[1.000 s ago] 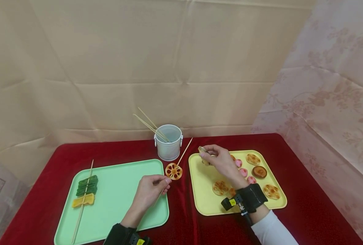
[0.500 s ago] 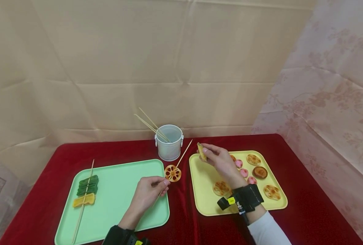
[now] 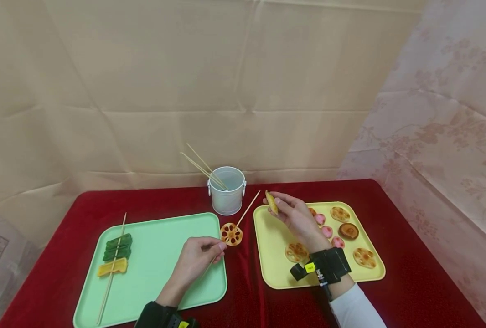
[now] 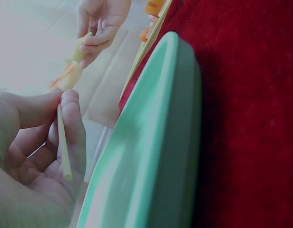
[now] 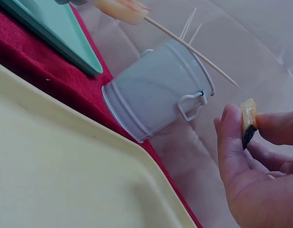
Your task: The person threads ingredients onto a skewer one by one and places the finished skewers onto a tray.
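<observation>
My left hand (image 3: pixel 198 255) pinches a bamboo skewer (image 3: pixel 249 209) between thumb and forefinger, over the right end of the green tray. A lotus root slice (image 3: pixel 231 234) is threaded on it just past the fingertips, and the bare pointed end slants up to the right. In the left wrist view the skewer's blunt end (image 4: pixel 64 152) sticks out below the grip. My right hand (image 3: pixel 296 216) pinches a yellow food slice (image 3: pixel 271 202) above the yellow tray's far left corner. The right wrist view shows this slice's dark edge (image 5: pixel 249 135), with the skewer tip apart from it.
The green tray (image 3: pixel 165 246) bears a skewer with green pieces (image 3: pixel 117 247) and a yellow piece (image 3: pixel 112 268). On the yellow tray (image 3: pixel 273 273) lie lotus slices (image 3: pixel 364 258), pink rounds (image 3: pixel 327 232) and a brown mushroom (image 3: pixel 348 231). Behind stands a white bucket (image 3: pixel 227 200) with skewers.
My right hand has turned the yellow slice and shifted it slightly, so its yellow side shows. The skewer's tip has dipped a little and moved right; my left hand has barely moved.
</observation>
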The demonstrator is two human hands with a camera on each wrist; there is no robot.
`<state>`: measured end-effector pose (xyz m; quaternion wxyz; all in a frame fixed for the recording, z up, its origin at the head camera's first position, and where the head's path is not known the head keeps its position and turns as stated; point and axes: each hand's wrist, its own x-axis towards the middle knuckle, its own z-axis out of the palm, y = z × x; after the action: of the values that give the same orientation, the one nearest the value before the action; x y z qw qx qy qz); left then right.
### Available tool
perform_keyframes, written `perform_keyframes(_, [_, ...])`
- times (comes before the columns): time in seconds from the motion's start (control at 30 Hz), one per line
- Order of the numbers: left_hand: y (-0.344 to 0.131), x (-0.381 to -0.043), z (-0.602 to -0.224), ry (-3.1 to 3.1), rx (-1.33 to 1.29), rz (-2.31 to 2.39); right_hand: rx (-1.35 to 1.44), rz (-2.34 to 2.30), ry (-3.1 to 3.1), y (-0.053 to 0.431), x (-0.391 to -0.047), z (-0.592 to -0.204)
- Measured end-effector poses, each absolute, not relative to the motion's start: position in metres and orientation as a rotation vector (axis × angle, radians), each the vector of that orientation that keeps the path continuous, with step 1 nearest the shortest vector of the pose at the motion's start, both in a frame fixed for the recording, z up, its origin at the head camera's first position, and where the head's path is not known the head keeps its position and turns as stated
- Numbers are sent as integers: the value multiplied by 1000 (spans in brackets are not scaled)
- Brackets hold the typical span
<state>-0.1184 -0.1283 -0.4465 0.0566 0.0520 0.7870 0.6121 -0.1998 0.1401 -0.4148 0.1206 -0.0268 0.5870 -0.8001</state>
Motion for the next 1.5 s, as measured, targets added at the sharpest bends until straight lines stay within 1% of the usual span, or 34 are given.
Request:
perform_keyframes(0.23, [-129,-116,-445,2394,253,1788,-30,-2360,1721,141,-200,-415])
perform_keyframes(0.47, [-126,-113,-441,2399,261,1726,-12,-2364,1736,140,-199,-415])
perform_keyframes(1.0, [-130,-115,-446,2379,321,1726,-50,-2293,1869,142,-198,-415])
perform_keyframes(1.5, [-126,-114,-445,2376,281,1792,-47,-2164,1928,125,-191,-419])
